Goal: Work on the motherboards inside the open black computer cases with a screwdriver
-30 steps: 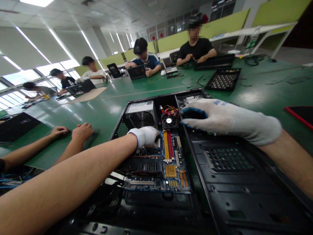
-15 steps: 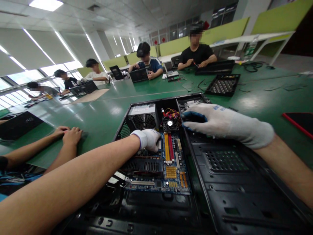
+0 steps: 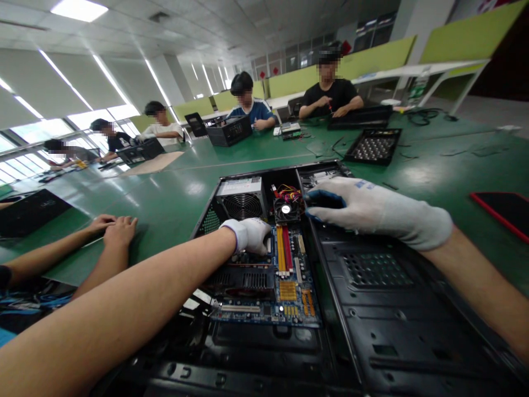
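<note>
- The green surface [image 3: 430, 179] reaches out beyond both hands and carries the work.
- The black computer case [image 3: 264, 350] lies flat beneath both hands. It should be heavy and stiff, its smooth painted metal a little slippery; the outer frame looks the sound place to grip, with care for thin edges.
- The blue motherboard [image 3: 273, 319] lies inside the case, under the left hand and to the left of the right one. I would expect it to be light, stiff and fragile, best taken by its bare edges and kept level.
- The right hand [image 3: 363, 203], gloved, has thumb and fingers spread in a wide curve, their tips beside the divider rail [image 3: 329, 275]; nothing shows in the gap.
- The power supply [image 3: 242, 199] sits just beyond the left hand, probably dense and the weightiest part inside.
- The black slotted expansion card [image 3: 248, 280] lies on the near side of the left hand; its shroud would likely scuff or flex.
- The left hand [image 3: 253, 236], also gloved, has curled fingers down at the board; the tips are hidden, so I cannot tell whether they pinch anything.
- The cooling fan [image 3: 286, 210] sits between the hands; its blades are probably brittle, so hold the frame.
- The yellow and red memory slots [image 3: 284, 251] run just right of the left hand, easily cracked if pressed sideways.
</note>
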{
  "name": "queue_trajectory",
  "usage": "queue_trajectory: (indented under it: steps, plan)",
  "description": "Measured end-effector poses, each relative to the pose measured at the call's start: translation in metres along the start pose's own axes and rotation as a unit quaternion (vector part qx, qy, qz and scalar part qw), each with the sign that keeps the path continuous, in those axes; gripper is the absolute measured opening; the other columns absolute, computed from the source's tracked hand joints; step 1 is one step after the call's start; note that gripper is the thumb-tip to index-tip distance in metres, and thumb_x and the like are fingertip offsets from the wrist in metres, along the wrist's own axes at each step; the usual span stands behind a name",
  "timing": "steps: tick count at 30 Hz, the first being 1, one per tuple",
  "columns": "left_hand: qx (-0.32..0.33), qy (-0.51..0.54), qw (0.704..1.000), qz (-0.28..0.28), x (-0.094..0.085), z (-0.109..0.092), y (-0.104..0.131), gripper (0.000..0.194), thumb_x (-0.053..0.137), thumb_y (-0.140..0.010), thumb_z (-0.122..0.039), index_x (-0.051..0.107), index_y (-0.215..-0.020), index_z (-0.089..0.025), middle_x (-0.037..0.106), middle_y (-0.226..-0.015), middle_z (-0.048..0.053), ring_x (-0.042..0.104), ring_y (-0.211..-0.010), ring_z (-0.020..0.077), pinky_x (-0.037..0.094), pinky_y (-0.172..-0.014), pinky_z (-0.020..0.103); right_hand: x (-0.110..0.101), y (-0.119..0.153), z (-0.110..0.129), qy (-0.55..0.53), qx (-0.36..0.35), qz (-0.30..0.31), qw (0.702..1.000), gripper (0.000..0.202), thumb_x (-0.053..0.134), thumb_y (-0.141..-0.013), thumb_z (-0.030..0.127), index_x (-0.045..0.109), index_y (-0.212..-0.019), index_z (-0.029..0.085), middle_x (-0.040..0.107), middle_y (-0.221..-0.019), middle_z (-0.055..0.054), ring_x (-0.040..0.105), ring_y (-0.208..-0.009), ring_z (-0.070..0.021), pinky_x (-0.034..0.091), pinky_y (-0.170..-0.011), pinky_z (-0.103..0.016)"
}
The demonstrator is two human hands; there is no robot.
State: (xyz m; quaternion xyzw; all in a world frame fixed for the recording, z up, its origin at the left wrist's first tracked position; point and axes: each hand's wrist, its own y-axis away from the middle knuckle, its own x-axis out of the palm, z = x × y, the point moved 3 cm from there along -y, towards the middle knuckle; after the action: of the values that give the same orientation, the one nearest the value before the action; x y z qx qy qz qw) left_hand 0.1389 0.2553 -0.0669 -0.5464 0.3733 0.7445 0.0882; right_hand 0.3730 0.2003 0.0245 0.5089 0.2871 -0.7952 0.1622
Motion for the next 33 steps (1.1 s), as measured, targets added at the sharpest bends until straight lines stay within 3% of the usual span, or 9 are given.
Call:
queue_trajectory:
  steps: [11, 22, 28, 33]
  plan:
    - [0.001, -0.02, 1.0, 0.003, 0.001, 0.0, -0.003, 0.047, 0.078, -0.077, -0.04, 0.073, -0.118, -0.019, 0.078, -0.117, 0.011, 0.075, -0.104, 0.0295, 0.059, -0.086, 0.033, 0.002, 0.0, -0.003, 0.011, -0.018, -0.015, 1.0, 0.054, 0.052, -0.095, 0.063, 0.075, -0.115, 0.019, 0.077, -0.108, -0.01, 0.071, -0.1, -0.0295, 0.054, -0.095, -0.044]
    - [0.014, -0.017, 1.0, 0.017, 0.001, -0.001, -0.002, 0.046, 0.077, -0.076, -0.04, 0.072, -0.117, -0.018, 0.078, -0.114, 0.011, 0.075, -0.103, 0.0299, 0.06, -0.085, 0.034, -0.002, -0.001, 0.006, 0.007, 0.018, 0.0, 1.0, 0.045, 0.052, -0.095, 0.058, 0.077, -0.109, 0.023, 0.076, -0.104, -0.009, 0.072, -0.103, -0.0318, 0.053, -0.099, -0.049]
    - [0.008, 0.005, 1.0, 0.011, -0.003, -0.004, 0.003, 0.057, 0.078, -0.073, -0.047, 0.069, -0.12, -0.016, 0.076, -0.118, 0.015, 0.074, -0.106, 0.0335, 0.06, -0.089, 0.037, -0.001, -0.001, 0.003, -0.02, 0.007, -0.008, 1.0, 0.047, 0.056, -0.094, 0.06, 0.075, -0.117, 0.024, 0.076, -0.115, -0.008, 0.07, -0.11, -0.0305, 0.052, -0.103, -0.047]
    - [-0.004, 0.056, 0.998, -0.017, -0.014, -0.006, 0.009, 0.071, 0.075, -0.076, -0.05, 0.06, -0.133, -0.011, 0.074, -0.125, 0.019, 0.073, -0.112, 0.0346, 0.059, -0.094, 0.038, -0.004, 0.002, 0.0, -0.037, 0.036, -0.071, 0.996, 0.05, 0.057, -0.095, 0.062, 0.07, -0.126, 0.025, 0.072, -0.129, -0.008, 0.066, -0.12, -0.0306, 0.05, -0.107, -0.047]
